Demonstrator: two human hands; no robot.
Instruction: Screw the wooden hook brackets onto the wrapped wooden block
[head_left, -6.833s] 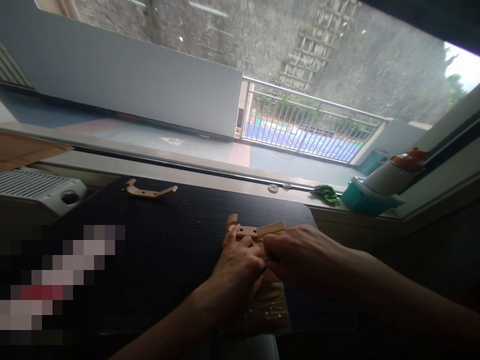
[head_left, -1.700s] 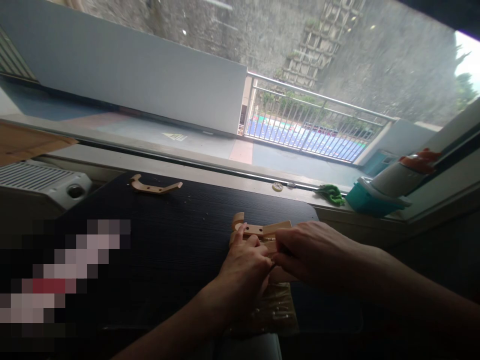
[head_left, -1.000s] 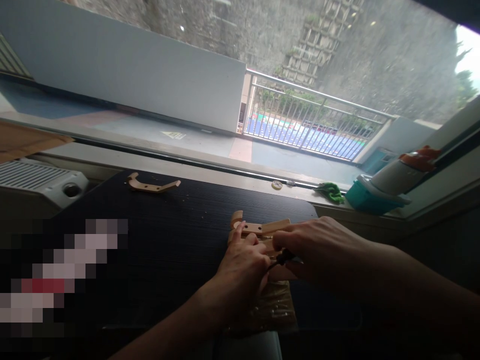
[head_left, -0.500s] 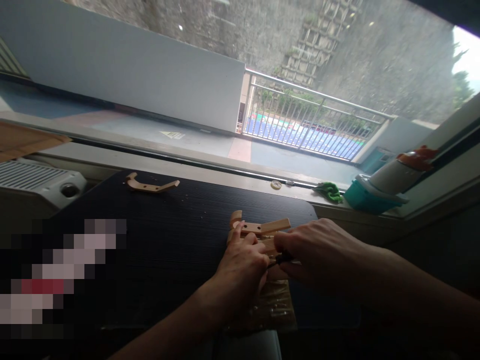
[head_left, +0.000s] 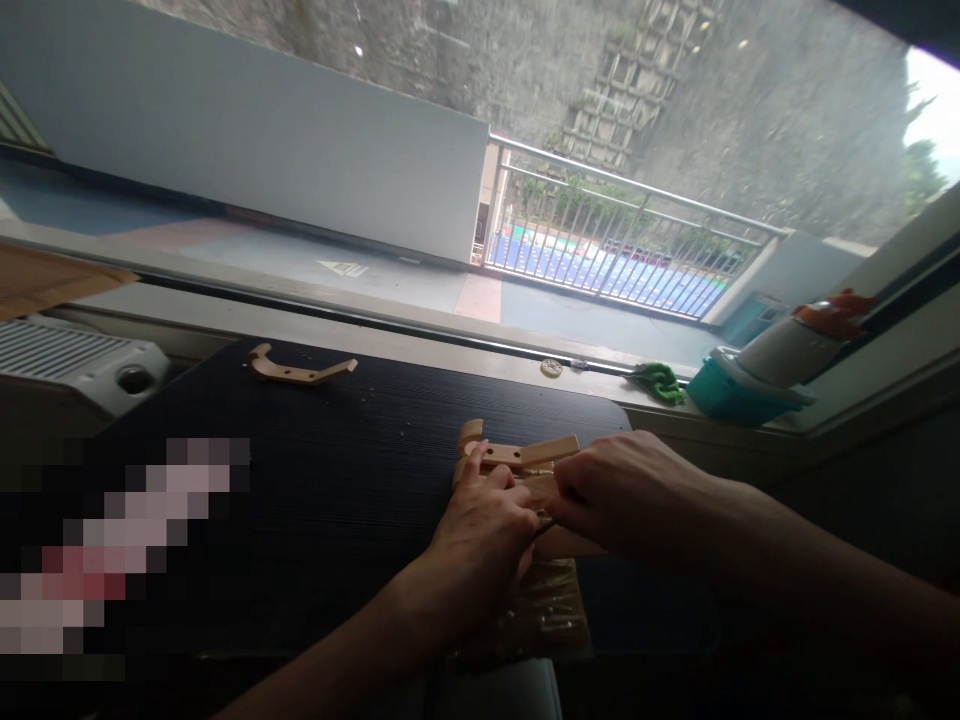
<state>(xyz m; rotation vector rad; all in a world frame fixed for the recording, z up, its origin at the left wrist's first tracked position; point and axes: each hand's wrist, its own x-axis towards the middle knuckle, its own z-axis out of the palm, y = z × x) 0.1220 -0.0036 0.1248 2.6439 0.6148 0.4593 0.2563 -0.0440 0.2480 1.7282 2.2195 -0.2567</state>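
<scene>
A small wooden assembly (head_left: pixel 525 456) with a curved hook end and a holed bar sits on the dark table (head_left: pixel 322 470). My left hand (head_left: pixel 484 530) is closed on its near side, forefinger resting on the bar. My right hand (head_left: pixel 626 490) is pinched round a thin dark tool whose tip meets the wood between my hands. Beneath them lies a clear plastic bag (head_left: pixel 544 615) of small wooden parts.
A second curved wooden hook piece (head_left: pixel 298 370) lies at the table's far left. On the window sill sit a small round disc (head_left: pixel 551 368), a green cloth (head_left: pixel 660 382) and a teal-based container (head_left: pixel 757 375). A white heater (head_left: pixel 75 360) stands at the left.
Both hands stay on the wooden assembly. My right hand has shifted slightly, so less of the dark tool shows than a second ago. Nothing else on the table has moved.
</scene>
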